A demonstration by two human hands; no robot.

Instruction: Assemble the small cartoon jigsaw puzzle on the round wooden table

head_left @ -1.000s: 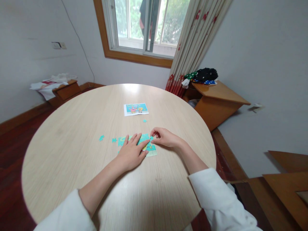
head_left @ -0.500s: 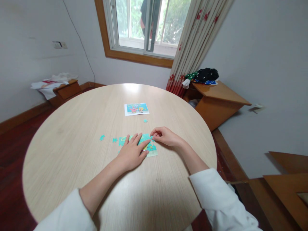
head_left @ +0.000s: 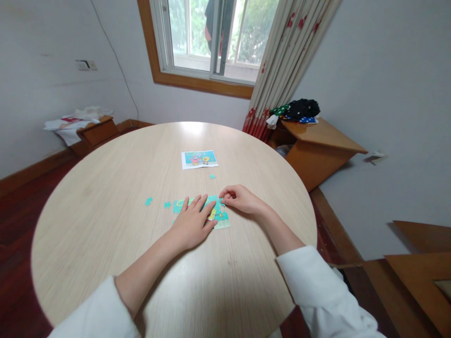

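Observation:
A partly joined jigsaw puzzle (head_left: 221,224), mostly turquoise with a yellow figure, lies on the round table. My left hand (head_left: 192,223) rests flat across it with fingers spread, hiding much of its middle. At the puzzle's upper right edge, the fingertips of my right hand (head_left: 237,197) pinch a small turquoise puzzle piece (head_left: 222,202). Loose turquoise pieces lie nearby: one piece (head_left: 167,205) just left of the puzzle, another piece (head_left: 149,201) farther left, and a third piece (head_left: 212,177) above it. Beyond that is a printed picture card (head_left: 200,159) with pink and yellow cartoon figures.
The round wooden table (head_left: 105,234) fills the foreground. Behind it are a window (head_left: 211,37) and a long curtain (head_left: 278,65). Clothes (head_left: 299,110) lie on a wooden cabinet (head_left: 320,136) at right. At left, papers or cloths (head_left: 73,123) cover a low wooden stand.
My left forefinger has drawn back slightly from the puzzle's right edge, showing more of the yellow figure. My right hand stays at that edge with the piece.

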